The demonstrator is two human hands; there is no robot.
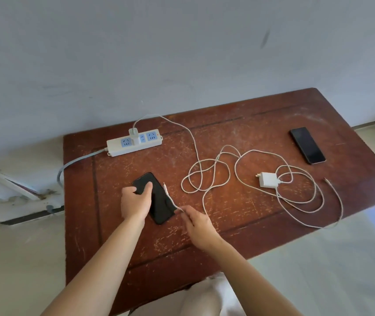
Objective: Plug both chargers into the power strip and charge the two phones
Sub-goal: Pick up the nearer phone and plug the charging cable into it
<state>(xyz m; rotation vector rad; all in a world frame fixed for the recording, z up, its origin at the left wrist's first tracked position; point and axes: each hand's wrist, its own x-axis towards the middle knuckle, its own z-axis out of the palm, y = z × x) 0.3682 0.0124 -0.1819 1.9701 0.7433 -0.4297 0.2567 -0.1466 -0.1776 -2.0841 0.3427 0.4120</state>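
A white power strip point(118, 148) lies at the table's back left with one white charger point(133, 136) plugged into it. Its cable point(193, 144) runs right, loops on the table and comes to my right hand point(196, 224), which pinches it near the free plug end point(165, 187). My left hand point(136, 201) grips a black phone point(161, 206) lying at the front middle. A second white charger point(268, 180) lies unplugged to the right, its cable point(307, 201) coiled around it. A second black phone point(307, 145) lies at the far right.
The worn brown wooden table point(239, 224) stands against a pale wall point(182, 53). The strip's grey cord point(72, 164) drops off the left edge to the floor. My knees in light trousers point(204, 297) are at the table's front edge.
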